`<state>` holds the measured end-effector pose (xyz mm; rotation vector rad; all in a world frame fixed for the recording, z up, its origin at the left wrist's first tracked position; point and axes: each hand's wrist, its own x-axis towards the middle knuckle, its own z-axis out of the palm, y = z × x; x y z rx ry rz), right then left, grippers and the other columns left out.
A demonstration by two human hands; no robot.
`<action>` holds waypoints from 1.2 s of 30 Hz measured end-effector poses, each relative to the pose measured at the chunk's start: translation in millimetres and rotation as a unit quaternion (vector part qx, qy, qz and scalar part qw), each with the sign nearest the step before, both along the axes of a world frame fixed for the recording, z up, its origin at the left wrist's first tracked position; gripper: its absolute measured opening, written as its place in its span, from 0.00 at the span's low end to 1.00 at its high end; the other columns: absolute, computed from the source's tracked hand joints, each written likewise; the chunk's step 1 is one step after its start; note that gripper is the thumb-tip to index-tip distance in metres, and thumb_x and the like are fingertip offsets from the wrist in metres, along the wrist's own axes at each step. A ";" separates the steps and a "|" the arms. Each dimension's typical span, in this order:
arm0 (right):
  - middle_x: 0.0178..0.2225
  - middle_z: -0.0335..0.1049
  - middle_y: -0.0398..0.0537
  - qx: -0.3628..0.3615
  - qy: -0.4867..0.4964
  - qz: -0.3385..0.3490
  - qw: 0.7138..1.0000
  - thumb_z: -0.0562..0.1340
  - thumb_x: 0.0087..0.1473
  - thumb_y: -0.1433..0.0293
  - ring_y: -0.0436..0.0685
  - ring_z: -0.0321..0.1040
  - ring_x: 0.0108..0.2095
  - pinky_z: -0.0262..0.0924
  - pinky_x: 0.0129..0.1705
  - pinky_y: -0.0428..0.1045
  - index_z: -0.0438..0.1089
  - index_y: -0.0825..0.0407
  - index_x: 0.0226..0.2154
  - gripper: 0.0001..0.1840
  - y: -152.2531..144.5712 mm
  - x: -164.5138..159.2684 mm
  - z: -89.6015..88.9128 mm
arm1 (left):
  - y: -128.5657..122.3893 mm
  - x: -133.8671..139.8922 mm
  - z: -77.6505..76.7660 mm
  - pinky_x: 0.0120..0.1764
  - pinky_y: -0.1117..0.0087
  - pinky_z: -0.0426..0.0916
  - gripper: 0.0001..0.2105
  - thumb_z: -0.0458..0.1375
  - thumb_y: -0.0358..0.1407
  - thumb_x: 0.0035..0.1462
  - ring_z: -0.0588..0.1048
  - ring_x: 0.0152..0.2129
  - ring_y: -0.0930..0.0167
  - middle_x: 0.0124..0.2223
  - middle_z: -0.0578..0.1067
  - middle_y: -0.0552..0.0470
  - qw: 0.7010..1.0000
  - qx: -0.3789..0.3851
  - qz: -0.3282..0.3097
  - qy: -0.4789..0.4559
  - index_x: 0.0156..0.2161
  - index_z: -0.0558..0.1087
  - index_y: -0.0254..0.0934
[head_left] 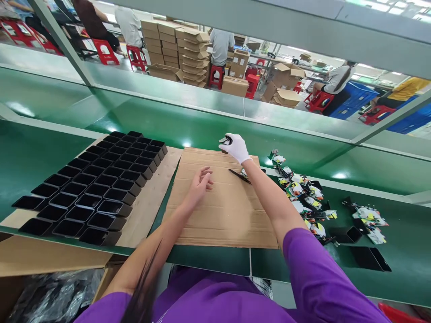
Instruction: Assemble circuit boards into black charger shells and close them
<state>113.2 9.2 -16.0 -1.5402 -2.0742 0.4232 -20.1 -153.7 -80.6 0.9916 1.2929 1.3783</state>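
Observation:
My right hand (237, 147), in a white glove, is raised over the far edge of a flat cardboard sheet (215, 211). Its fingers are closed on a small black-and-grey part (228, 141), whose exact kind I cannot make out. Bare and empty, my left hand (201, 181) hovers above the sheet with its fingers loosely apart. Under my right forearm lie a thin black tool (239, 176) and a circuit board partly hidden by the arm.
Rows of open black plastic housings (96, 188) stand on cardboard at left. Circuit boards with white and yellow parts (303, 193) are heaped at right, near more boards (370, 217) and a black housing (372, 259). A metal frame rail (215, 105) runs behind the green bench.

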 end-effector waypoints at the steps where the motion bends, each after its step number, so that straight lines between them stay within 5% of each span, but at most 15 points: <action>1: 0.52 0.72 0.60 -0.006 -0.002 -0.020 1.000 0.70 0.47 0.71 0.62 0.69 0.54 0.60 0.61 0.57 0.69 0.59 0.54 0.30 13.6 -0.9 -0.8 | -0.3 0.8 -0.7 0.25 0.76 0.71 0.18 0.55 0.43 0.58 0.74 0.26 0.77 0.48 0.75 0.44 1.000 0.003 -0.012 0.007 0.51 0.68 0.36; 5: 0.54 0.70 0.64 -0.035 -0.011 -0.092 0.995 0.66 0.52 0.69 0.63 0.71 0.53 0.62 0.59 0.55 0.66 0.61 0.57 0.30 44.3 -0.3 -9.9 | -1.6 2.3 -4.5 0.25 0.76 0.71 0.19 0.56 0.44 0.57 0.73 0.26 0.76 0.45 0.75 0.46 0.999 0.016 -0.041 0.020 0.50 0.69 0.36; 9: 0.55 0.71 0.60 -0.070 -0.036 -0.092 0.993 0.64 0.56 0.65 0.58 0.71 0.54 0.62 0.58 0.50 0.62 0.59 0.60 0.32 54.3 10.9 -9.3 | -1.8 2.0 -8.5 0.25 0.76 0.70 0.18 0.55 0.44 0.57 0.73 0.26 0.76 0.43 0.76 0.47 0.998 0.016 -0.055 0.031 0.50 0.69 0.37; 12: 0.59 0.68 0.58 -0.092 -0.076 -0.086 0.989 0.67 0.54 0.62 0.59 0.67 0.58 0.61 0.59 0.51 0.58 0.55 0.64 0.39 55.4 42.5 4.6 | -2.5 2.8 -8.8 0.26 0.76 0.69 0.18 0.55 0.44 0.57 0.73 0.25 0.77 0.43 0.76 0.48 0.998 0.014 -0.060 0.034 0.51 0.69 0.38; 15: 0.61 0.63 0.67 -0.119 -0.139 -0.134 0.974 0.72 0.47 0.64 0.69 0.62 0.61 0.59 0.61 0.59 0.60 0.58 0.62 0.43 48.9 92.7 17.4 | -3.6 5.3 -7.2 0.26 0.75 0.69 0.19 0.56 0.44 0.57 0.73 0.25 0.76 0.42 0.76 0.48 0.997 0.011 -0.066 0.041 0.50 0.70 0.38; 17: 0.57 0.67 0.69 -0.153 -0.172 -0.174 0.958 0.74 0.45 0.66 0.72 0.66 0.58 0.62 0.57 0.62 0.65 0.61 0.57 0.39 40.2 124.2 18.1 | -4.2 7.4 -6.5 0.26 0.74 0.69 0.19 0.56 0.45 0.56 0.73 0.25 0.76 0.40 0.76 0.49 0.996 0.010 -0.071 0.047 0.49 0.70 0.37; 19: 0.52 0.72 0.62 -0.185 -0.187 -0.184 0.947 0.71 0.51 0.66 0.67 0.70 0.53 0.66 0.54 0.62 0.70 0.58 0.51 0.26 30.2 145.2 12.1 | -4.9 9.4 -6.8 0.27 0.74 0.69 0.19 0.56 0.45 0.55 0.73 0.25 0.75 0.39 0.76 0.49 0.995 0.011 -0.078 0.054 0.49 0.71 0.37; 24: 0.49 0.73 0.50 -0.195 -0.163 -0.169 0.952 0.63 0.62 0.63 0.58 0.72 0.49 0.68 0.52 0.59 0.72 0.53 0.45 0.13 17.3 149.9 -3.0 | -6.9 10.9 -8.4 0.27 0.73 0.69 0.21 0.56 0.46 0.54 0.73 0.24 0.75 0.36 0.76 0.51 0.992 0.015 -0.095 0.075 0.49 0.70 0.37; 30: 0.45 0.79 0.53 -0.142 -0.005 -0.078 0.987 0.62 0.59 0.63 0.57 0.75 0.45 0.68 0.46 0.49 0.75 0.57 0.46 0.17 -0.6 126.1 20.9 | -8.0 7.8 -5.3 0.27 0.73 0.70 0.21 0.57 0.47 0.53 0.73 0.24 0.74 0.35 0.77 0.51 0.991 0.017 -0.098 0.084 0.49 0.71 0.37; 32: 0.48 0.77 0.52 -0.123 0.050 -0.027 0.991 0.59 0.61 0.61 0.54 0.75 0.44 0.69 0.46 0.48 0.71 0.55 0.52 0.21 -26.0 116.2 28.0 | -9.8 8.7 -2.7 0.28 0.73 0.70 0.21 0.58 0.49 0.53 0.73 0.25 0.74 0.35 0.78 0.50 0.992 0.017 -0.103 0.070 0.47 0.72 0.37; 36: 0.45 0.78 0.51 -0.067 0.115 0.088 0.987 0.70 0.47 0.62 0.58 0.75 0.43 0.70 0.48 0.54 0.70 0.52 0.51 0.28 -105.3 95.6 26.4 | -20.9 17.5 4.6 0.30 0.70 0.74 0.28 0.60 0.55 0.51 0.75 0.30 0.71 0.43 0.79 0.43 0.987 0.010 -0.159 -0.015 0.49 0.74 0.34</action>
